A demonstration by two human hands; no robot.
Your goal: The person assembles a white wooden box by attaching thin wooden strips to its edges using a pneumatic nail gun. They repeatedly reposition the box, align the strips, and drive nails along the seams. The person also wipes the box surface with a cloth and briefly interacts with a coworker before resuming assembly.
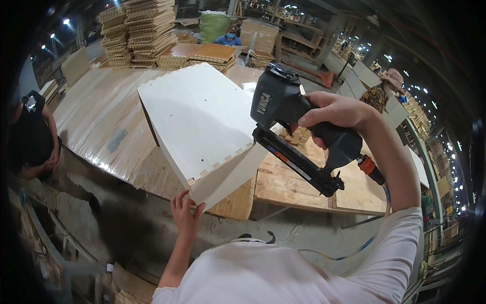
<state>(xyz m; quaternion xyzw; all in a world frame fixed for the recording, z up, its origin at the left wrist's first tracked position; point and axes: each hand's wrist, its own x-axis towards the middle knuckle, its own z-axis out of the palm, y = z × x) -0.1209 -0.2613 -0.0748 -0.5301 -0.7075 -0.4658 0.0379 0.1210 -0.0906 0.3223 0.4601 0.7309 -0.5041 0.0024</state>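
My right hand (338, 112) is wrapped round the grip of a black pneumatic nail gun (271, 96). Its nose meets, or comes very close to, the right end of the jointed edge on a white wooden box (200, 111). The box stands tilted on the table, with a large white panel facing up and a paler side panel (228, 172) toward me. Interlocking finger joints run between these two panels. At the box's lower near corner, my left hand (186, 210) grips the panel edge, thumb and fingers on either side. Its inside is hidden from here.
Beneath the box is a wide wooden worktable (96, 119), partly covered in clear plastic film. Stacks of notched wooden panels (149, 33) rise at the back. An air hose (349, 257) trails from the gun. People stand at left (38, 131) and right (387, 88); another sits behind the table (228, 39).
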